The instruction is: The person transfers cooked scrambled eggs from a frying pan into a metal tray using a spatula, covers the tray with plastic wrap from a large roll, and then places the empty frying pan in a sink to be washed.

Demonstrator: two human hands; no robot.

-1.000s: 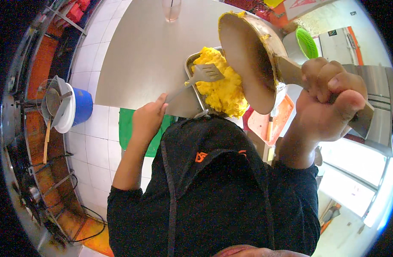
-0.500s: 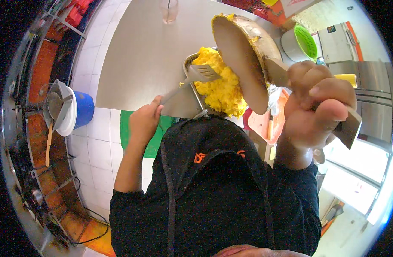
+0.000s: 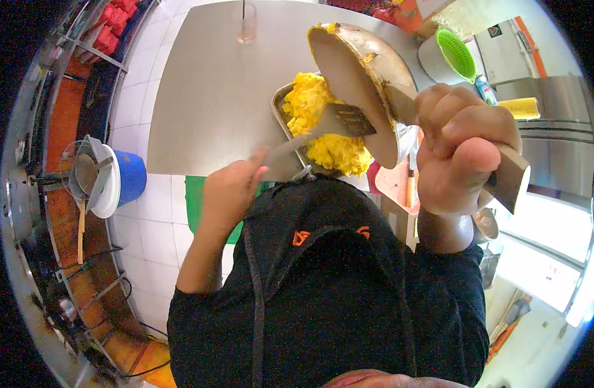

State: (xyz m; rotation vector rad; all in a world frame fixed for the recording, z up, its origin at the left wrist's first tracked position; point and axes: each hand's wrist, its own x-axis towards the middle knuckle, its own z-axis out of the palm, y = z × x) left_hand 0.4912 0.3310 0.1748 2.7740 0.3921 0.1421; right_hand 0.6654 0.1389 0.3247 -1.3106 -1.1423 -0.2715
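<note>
My right hand [image 3: 462, 152] is wrapped round the handle of a frying pan [image 3: 358, 97], raised and tipped on its side over the metal tray [image 3: 279, 111]. Yellow bits cling to the pan's rim. My left hand [image 3: 234, 189] grips a slotted spatula [image 3: 310, 136], somewhat smeared by motion. The spatula's slotted head lies over the scrambled eggs [image 3: 305, 103] and overlaps the pan's inner face; whether it touches the pan I cannot tell. The eggs are heaped in the tray, which sits at the table's near edge and is partly hidden by them.
A clear glass [image 3: 246, 29] stands at the table's [image 3: 206, 90] far side. To the right are a white tub with a green basket [image 3: 456, 57] and a pinkish container [image 3: 395, 184]. At left, a blue bucket [image 3: 130, 174] stands near a strainer [image 3: 85, 174].
The spatula has swung right and slightly down, from over the eggs to the pan's inner face. My left hand moved right with it. Pan and right hand appear slightly further left.
</note>
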